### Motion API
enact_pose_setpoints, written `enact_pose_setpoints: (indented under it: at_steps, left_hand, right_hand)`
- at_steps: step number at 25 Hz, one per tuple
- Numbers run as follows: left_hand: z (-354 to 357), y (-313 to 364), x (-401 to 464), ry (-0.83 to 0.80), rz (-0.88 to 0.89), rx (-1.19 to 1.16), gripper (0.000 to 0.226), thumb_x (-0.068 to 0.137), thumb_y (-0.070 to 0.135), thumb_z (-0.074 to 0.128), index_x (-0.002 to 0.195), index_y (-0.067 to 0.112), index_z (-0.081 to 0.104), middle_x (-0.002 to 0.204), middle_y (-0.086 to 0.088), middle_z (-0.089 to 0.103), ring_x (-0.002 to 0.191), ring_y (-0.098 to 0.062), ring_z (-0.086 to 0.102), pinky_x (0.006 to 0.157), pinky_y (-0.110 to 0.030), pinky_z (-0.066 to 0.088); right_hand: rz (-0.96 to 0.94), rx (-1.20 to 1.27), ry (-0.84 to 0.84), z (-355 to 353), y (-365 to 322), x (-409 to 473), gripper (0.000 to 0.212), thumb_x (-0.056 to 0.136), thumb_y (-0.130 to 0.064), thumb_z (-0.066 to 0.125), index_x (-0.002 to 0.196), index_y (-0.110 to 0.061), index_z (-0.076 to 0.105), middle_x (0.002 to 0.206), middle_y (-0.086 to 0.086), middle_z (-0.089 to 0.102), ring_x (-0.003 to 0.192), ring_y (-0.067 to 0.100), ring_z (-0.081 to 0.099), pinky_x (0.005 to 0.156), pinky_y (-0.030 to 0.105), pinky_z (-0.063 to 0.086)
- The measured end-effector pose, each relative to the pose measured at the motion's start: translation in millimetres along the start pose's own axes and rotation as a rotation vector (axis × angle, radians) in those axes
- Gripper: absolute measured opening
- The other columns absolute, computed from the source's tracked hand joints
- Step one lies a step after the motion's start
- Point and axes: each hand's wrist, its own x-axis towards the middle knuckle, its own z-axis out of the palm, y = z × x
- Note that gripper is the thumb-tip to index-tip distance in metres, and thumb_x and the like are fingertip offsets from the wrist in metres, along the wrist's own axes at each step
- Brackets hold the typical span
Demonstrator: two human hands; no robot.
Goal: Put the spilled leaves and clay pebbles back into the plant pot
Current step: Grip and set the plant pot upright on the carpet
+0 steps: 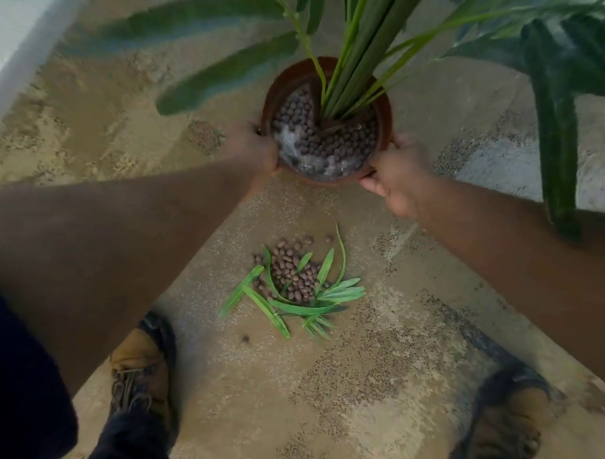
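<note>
- While both hands gripped the plant pot [326, 120], none of the spill had been picked up: the clay pebbles [294, 272] sat heaped on the carpet [384, 363] with the cut leaves [297, 303] fanned over and around them, on the near side of the pot and between the two boots.
- Left hand [253, 148] was wrapped on the pot's left rim, right hand [395, 173] clamped on its near-right rim, fingers curled under; neither held any spill.
- Pot was already filled with pebbles close to the rim. Judged risk: any tilt while shifting it would have dumped more out.
- Tall stems [356, 55] made it top-heavy; letting go carelessly could have tipped it over.
- One stray pebble [245, 339] lay apart, nearer the left boot [141, 372], with a few more at the heap's far edge. Easy to miss or tread into the pile.
- Patterned brown carpet hid brown pebbles; likely leftovers.
- Right boot [510, 417] stood close too; a step forward could have crushed the leaves or scattered the heap.
- Scooping leaves and pebbles together risked dropping some at the rim, since the foliage crowded the opening.
</note>
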Motion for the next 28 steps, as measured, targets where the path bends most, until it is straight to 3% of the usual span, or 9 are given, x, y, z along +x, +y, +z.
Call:
enact_pose_setpoints:
  at_steps: [3,6,12,15,19,24,26,28]
  left_hand:
    - [-1,-5,2,-0.026,-0.017,-0.003,0.019,0.100,0.008,0.060,0.103,0.023,0.071,0.088,0.003,0.075,0.080,-0.015,0.076,0.069,-0.034,0.066]
    - [-6,-5,-1,-0.078,-0.037,0.045,0.022,0.105,0.016,0.053,0.091,0.029,0.062,0.097,-0.002,0.072,0.088,-0.015,0.073,0.081,-0.035,0.064]
    - [-7,-10,5,-0.044,-0.107,-0.079,0.016,0.103,0.015,0.056,0.104,0.028,0.065,0.109,-0.006,0.071,0.098,-0.024,0.074,0.079,-0.041,0.065]
    - [-7,-6,8,-0.073,-0.124,-0.125,0.023,0.103,0.011,0.055,0.122,0.021,0.063,0.113,-0.009,0.071,0.099,-0.027,0.074,0.080,-0.044,0.065]
    - [-10,2,16,-0.084,-0.091,-0.094,0.028,0.104,0.010,0.053,0.130,0.019,0.060,0.114,-0.010,0.070,0.098,-0.027,0.074,0.078,-0.044,0.065]
    - [-13,-8,5,-0.071,-0.117,-0.100,0.034,0.104,0.036,0.053,0.133,0.019,0.058,0.124,-0.004,0.065,0.108,-0.025,0.068,0.081,-0.038,0.064]
    - [-14,-29,-8,-0.062,-0.128,-0.013,0.045,0.105,0.048,0.047,0.140,0.020,0.051,0.129,-0.002,0.059,0.109,-0.022,0.064,0.077,-0.031,0.062]
    - [-17,-68,-27,-0.011,-0.160,0.116,0.046,0.104,0.044,0.049,0.138,0.013,0.052,0.128,-0.010,0.060,0.113,-0.026,0.064,0.082,-0.036,0.059]
  right_hand:
    - [0.009,-0.007,-0.023,-3,1,-1,0.046,0.100,0.001,0.051,0.141,-0.021,0.054,0.128,0.005,0.065,0.114,0.025,0.067,0.086,0.047,0.063]
    - [0.018,-0.041,-0.031,-7,-2,-2,0.052,0.098,0.001,0.057,0.145,-0.022,0.051,0.137,0.009,0.061,0.118,0.028,0.065,0.087,0.047,0.062]
    - [0.034,-0.022,-0.012,-6,0,-2,0.052,0.098,-0.002,0.060,0.143,-0.026,0.052,0.137,0.009,0.061,0.116,0.028,0.066,0.086,0.046,0.063]
    - [0.009,-0.008,0.007,-3,3,2,0.046,0.100,-0.001,0.056,0.140,-0.025,0.055,0.137,0.007,0.062,0.119,0.028,0.065,0.089,0.048,0.061]
    - [-0.049,-0.045,0.055,2,5,8,0.042,0.100,-0.001,0.055,0.137,-0.021,0.057,0.131,0.005,0.064,0.115,0.025,0.067,0.083,0.043,0.063]
    - [-0.088,-0.056,0.022,1,14,-4,0.039,0.103,-0.019,0.057,0.140,-0.028,0.050,0.128,-0.003,0.061,0.111,0.017,0.066,0.081,0.030,0.063]
    - [-0.140,-0.188,0.081,-3,34,-16,0.042,0.101,-0.031,0.060,0.141,-0.026,0.047,0.116,-0.007,0.062,0.096,0.016,0.070,0.073,0.027,0.063]
    - [-0.182,-0.369,0.144,-11,67,-29,0.029,0.100,-0.029,0.063,0.126,-0.021,0.056,0.108,-0.003,0.066,0.092,0.021,0.071,0.065,0.028,0.056]
